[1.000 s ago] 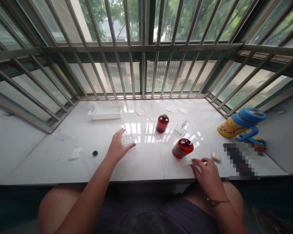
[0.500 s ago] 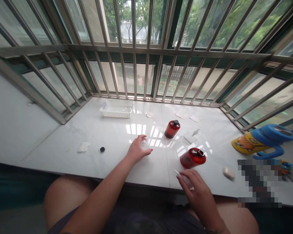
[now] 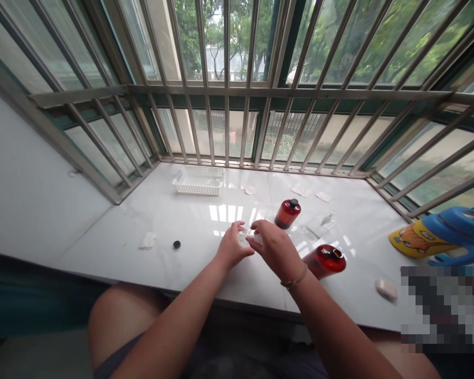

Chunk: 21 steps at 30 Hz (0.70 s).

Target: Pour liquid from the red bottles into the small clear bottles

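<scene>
My left hand [image 3: 232, 248] is curled around a small clear container [image 3: 243, 236] over the middle of the white counter. My right hand [image 3: 277, 248] meets it from the right, fingers pinched at the container's top. Whatever the right fingers hold is mostly hidden; only a whitish, translucent bit [image 3: 256, 238] shows. Behind the right wrist stands a red-brown bottle [image 3: 326, 261] with an uncapped mouth. A second red-brown bottle [image 3: 287, 215] with a black cap is farther back. On the left lies a loose black cap [image 3: 176, 245].
A white perforated basket [image 3: 199, 184] sits near the window bars. Crumpled tissue [image 3: 147, 241] lies left, with more scraps at the back. Clear packaging [image 3: 319, 225] is between the bottles. At right are a beige block [image 3: 386, 289] and a blue-yellow bottle [image 3: 430, 237].
My right hand has moved up and left from the counter's front edge to the clear container. My left hand stays around the container. The view has shifted slightly.
</scene>
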{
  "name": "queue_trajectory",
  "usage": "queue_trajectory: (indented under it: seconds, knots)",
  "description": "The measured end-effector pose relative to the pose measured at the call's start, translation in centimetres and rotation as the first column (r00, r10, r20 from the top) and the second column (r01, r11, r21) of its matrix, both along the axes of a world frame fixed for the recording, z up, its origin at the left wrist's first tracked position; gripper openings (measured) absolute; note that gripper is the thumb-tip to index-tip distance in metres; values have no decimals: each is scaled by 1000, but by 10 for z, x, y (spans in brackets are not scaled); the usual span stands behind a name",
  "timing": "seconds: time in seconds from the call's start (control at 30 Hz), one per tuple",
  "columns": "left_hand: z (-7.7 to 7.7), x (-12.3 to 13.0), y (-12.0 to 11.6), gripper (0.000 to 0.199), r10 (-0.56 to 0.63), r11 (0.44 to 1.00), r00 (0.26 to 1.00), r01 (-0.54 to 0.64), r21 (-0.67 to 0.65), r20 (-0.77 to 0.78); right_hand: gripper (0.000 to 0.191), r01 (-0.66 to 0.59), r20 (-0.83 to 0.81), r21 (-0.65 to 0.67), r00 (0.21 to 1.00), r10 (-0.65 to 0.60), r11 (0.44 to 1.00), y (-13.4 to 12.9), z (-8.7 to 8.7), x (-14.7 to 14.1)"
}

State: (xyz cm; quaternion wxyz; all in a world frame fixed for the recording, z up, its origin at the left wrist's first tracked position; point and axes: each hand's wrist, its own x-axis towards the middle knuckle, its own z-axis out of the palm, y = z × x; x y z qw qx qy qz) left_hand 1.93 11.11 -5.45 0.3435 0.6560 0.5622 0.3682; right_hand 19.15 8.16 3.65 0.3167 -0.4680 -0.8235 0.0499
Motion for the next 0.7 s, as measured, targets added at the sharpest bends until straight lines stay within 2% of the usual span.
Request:
queue_trajectory:
  seconds: [0.17, 0.27, 0.37, 0.43, 0.5, 0.6, 0.7]
  knots:
    - [-3, -2, 3, 86, -12, 1000, 1000, 12, 0, -16, 24, -53, 97, -146, 993, 67, 988, 19, 3, -13]
    - [-3, -2, 4, 80, -29, 999, 999, 29, 16, -16, 31, -74, 96, -167, 991, 91, 983, 30, 3, -21]
    - [-2, -1, 5, 73, -50, 995, 998, 53, 88, -33, 41, -109, 79, -179, 989, 125, 978, 35, -3, -25]
    - [-2, 0, 5, 70, -47, 993, 998, 52, 102, -46, 49, -129, 4, -182, 991, 132, 975, 34, -10, -23]
    - [-3, 1, 5, 76, -25, 996, 999, 28, 82, -33, 57, -134, -139, -178, 984, 110, 975, 29, -20, -20]
    - [-5, 2, 3, 85, 14, 997, 1000, -13, 70, -4, 61, -71, -357, -221, 934, -13, 973, 20, -40, -17]
    - [-5, 0, 1, 78, 2, 996, 1000, -3, 93, 7, 71, -44, -463, -349, 876, -132, 936, 10, -58, -20]
